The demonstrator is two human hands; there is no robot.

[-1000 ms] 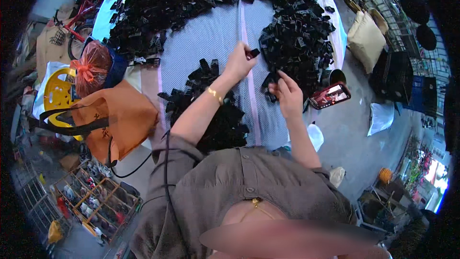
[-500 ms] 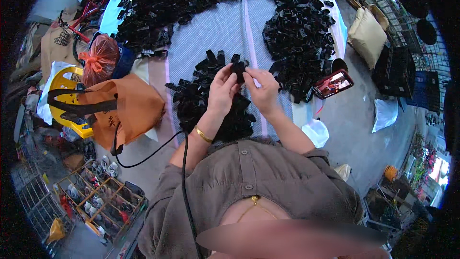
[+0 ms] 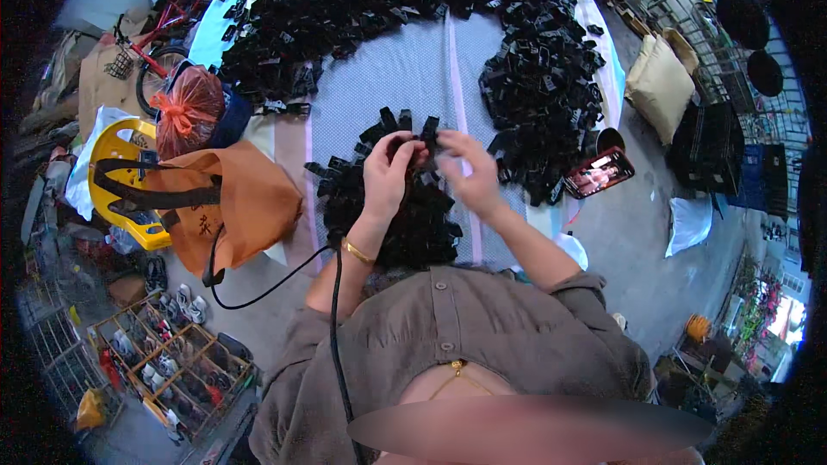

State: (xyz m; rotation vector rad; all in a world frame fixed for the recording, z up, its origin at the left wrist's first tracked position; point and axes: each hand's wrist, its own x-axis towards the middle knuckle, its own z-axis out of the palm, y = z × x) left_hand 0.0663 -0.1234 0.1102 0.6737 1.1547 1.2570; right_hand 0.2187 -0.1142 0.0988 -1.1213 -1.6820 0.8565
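Observation:
My left hand (image 3: 388, 174) is closed in a pinch on a small black plastic-looking piece (image 3: 428, 129), which sticks out past the fingertips; its exact kind is too small to make out. Just to the right is my right hand (image 3: 472, 176), with fingers stretched and thumb apart, the fingertips slightly blurred and close to that piece. Beneath both hands lies a heap of similar black pieces (image 3: 422, 228) on a patterned cloth (image 3: 388, 69). A far larger mass of black pieces (image 3: 543, 90) curves around the far side and right of the cloth.
A lit phone (image 3: 600, 174) stands at the cloth's right edge. To the left, an orange bag (image 3: 258, 198) rests by a yellow plastic chair (image 3: 129, 207), with a tied red plastic bag (image 3: 188, 112) behind. A black cable (image 3: 336, 336) runs across my left arm. A shoe rack (image 3: 172, 362) stands lower left.
My right hand has parted from the black piece, its fingers spreading. My left hand keeps its pinch, turned slightly and moved a little left. The whole view has shifted slightly.

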